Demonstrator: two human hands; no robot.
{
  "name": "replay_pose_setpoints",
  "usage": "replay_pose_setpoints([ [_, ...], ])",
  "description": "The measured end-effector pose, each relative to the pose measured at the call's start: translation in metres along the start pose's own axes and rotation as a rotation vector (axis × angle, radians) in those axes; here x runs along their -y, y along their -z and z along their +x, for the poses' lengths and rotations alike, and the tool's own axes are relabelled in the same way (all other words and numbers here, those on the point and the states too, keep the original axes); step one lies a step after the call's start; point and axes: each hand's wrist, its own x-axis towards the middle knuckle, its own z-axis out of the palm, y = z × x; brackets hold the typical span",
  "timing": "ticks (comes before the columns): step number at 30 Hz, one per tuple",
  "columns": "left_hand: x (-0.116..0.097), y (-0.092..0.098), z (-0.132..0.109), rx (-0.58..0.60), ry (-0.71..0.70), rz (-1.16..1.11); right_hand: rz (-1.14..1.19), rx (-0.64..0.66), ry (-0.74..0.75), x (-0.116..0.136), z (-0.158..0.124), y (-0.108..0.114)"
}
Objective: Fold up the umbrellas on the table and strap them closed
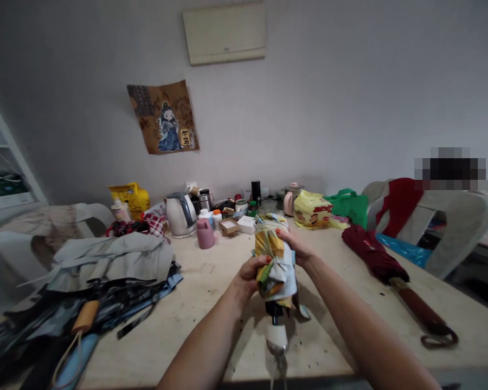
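Creased cloth umbrella [280,273] — smooth, plastic-looking handle [276,333] — matt, wood-look tabletop [189,298]

head: worn at head height | faces forward and down across table [211,271] | umbrella [280,280] near | wall [317,108] beyond

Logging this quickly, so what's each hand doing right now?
Left hand: closed, holding the folded patterned umbrella by its bunched fabric.
Right hand: closed on the same umbrella's other side, farther from the handle.

Your pale table [142,352] is bearing grey umbrellas [117,260] at ten o'clock, a kettle [175,216] at eleven, a maroon umbrella [372,253] at two.
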Motion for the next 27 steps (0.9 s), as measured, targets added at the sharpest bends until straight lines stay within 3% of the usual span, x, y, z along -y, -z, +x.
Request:
replay_pose_setpoints([
  [2, 0.007, -0.010, 0.000, 0.006, 0.043, 0.017, 0.013, -0.044, 0.020, 0.005, -0.002, -0.001],
  [5, 0.008, -0.027, -0.003, 0.010, 0.024, 0.037, -0.019, -0.231, 0.107, 0.011, 0.001, 0.003],
  [9, 0.002, -0.051, -0.010, -0.050, -0.130, 0.190, -0.215, -0.477, 0.299, 0.012, 0.007, 0.009],
  [13, 0.003, -0.067, -0.011, -0.175, -0.289, 0.433, -0.488, -0.582, 0.445, 0.014, 0.002, 0.003],
  [15, 0.004, -0.072, -0.012, -0.200, -0.306, 0.515, -0.504, -0.576, 0.443, 0.017, -0.002, 0.001],
  [17, 0.003, -0.074, -0.014, -0.176, -0.292, 0.513, -0.367, -0.520, 0.375, 0.021, -0.005, 0.002],
  [21, -0.004, -0.073, -0.018, -0.109, -0.222, 0.398, 0.064, -0.288, 0.146, 0.022, -0.006, 0.008],
  [23, -0.007, -0.069, -0.019, -0.076, -0.163, 0.370, 0.161, -0.200, 0.077, 0.018, -0.006, 0.008],
  [25, -0.006, -0.066, -0.018, -0.101, -0.128, 0.375, 0.158, -0.201, 0.100, 0.014, -0.005, 0.007],
  [27, -0.002, -0.066, -0.017, -0.174, -0.139, 0.403, 0.094, -0.285, 0.181, 0.010, -0.002, 0.006],
])
